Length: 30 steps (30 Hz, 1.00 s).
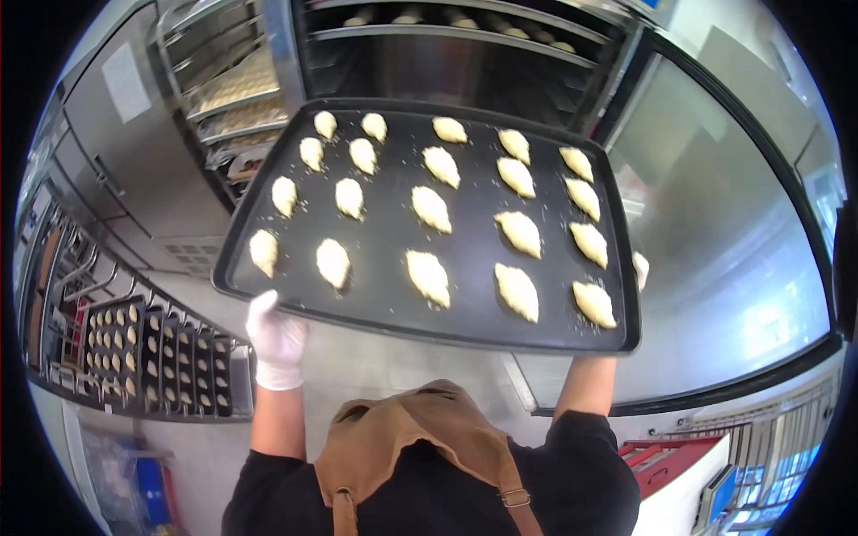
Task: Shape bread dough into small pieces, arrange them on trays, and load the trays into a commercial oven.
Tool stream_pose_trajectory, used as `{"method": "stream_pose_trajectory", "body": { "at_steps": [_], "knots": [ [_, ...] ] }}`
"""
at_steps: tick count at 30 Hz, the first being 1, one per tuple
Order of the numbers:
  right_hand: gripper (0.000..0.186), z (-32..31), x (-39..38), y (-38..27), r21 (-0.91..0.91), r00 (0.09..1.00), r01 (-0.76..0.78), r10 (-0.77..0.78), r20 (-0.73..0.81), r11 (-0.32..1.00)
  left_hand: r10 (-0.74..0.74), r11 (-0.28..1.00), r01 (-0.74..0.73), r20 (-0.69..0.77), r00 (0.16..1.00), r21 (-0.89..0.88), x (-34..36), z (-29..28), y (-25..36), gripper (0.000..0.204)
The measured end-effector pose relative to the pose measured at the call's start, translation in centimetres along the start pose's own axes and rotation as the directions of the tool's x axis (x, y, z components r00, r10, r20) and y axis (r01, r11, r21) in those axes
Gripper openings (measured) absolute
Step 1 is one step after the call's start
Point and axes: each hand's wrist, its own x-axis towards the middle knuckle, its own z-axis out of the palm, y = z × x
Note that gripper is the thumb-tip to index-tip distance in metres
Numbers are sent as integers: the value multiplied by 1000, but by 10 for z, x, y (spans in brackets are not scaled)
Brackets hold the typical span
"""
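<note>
Between my two hands I hold up a large dark baking tray (384, 223) in front of me, tilted a little. Rows of pale, spindle-shaped dough pieces (431, 208) lie on it, with crumbs scattered around them. My left hand (277, 332), in a white glove, grips the tray's near left corner; its thumb shows at the rim and the other fingers are partly hidden. At the right edge, the gloved fingertips of my right hand (640, 270) curl round the side, while the rest of that hand is behind the tray.
Straight ahead stands an open steel cabinet with shelves (456, 37) holding more dough. Its metal door (715, 232) swings out on the right. A rack of trays (237, 98) is at the back left, and another loaded rack (161, 357) stands low on the left. A red-topped cabinet (666, 456) is at lower right.
</note>
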Motion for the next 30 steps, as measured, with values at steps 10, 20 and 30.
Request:
{"method": "stream_pose_trajectory", "body": {
  "at_steps": [10,20,30],
  "knots": [
    [52,-39,83,-20,-173,992,68,-84,-89,983,-24,993,1,189,982,120,66,13,23,44],
    [41,-151,152,34,89,895,389,-399,198,917,0,992,-25,203,979,123,139,26,-30,38],
    [37,0,187,135,-187,1000,-20,24,18,982,-35,913,-3,85,996,407,233,46,-71,67]
  ]
}}
